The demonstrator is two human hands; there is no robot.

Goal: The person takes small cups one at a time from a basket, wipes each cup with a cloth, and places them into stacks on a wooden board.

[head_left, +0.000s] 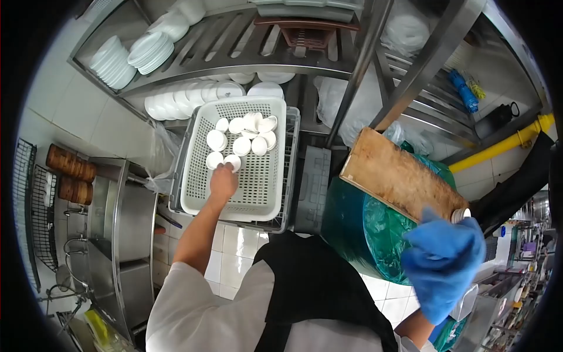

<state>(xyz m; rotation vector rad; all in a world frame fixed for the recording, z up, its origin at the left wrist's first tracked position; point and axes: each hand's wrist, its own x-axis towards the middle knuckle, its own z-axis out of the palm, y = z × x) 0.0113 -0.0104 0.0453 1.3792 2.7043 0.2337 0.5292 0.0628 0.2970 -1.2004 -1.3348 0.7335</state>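
Observation:
My left hand (224,183) reaches into a pale plastic basket (192,176), its fingers closed at a small white dish (232,162) near the basket's middle. Several more small white dishes (241,145) lie there, some stacked and some tilted. On the right, a blue cloth (441,258), smeared by motion, covers my right hand, so its fingers are hidden. A small white round piece (461,215) shows at the cloth's upper edge, beside a worn wooden board (399,173); I cannot tell whether the hand holds it.
Below the board stands a bin with a green plastic liner (381,234). White plates (151,53) and bowls (193,97) are stacked on the metal rack behind the basket. A steel sink unit (134,217) is at left, a yellow pipe (504,146) at right.

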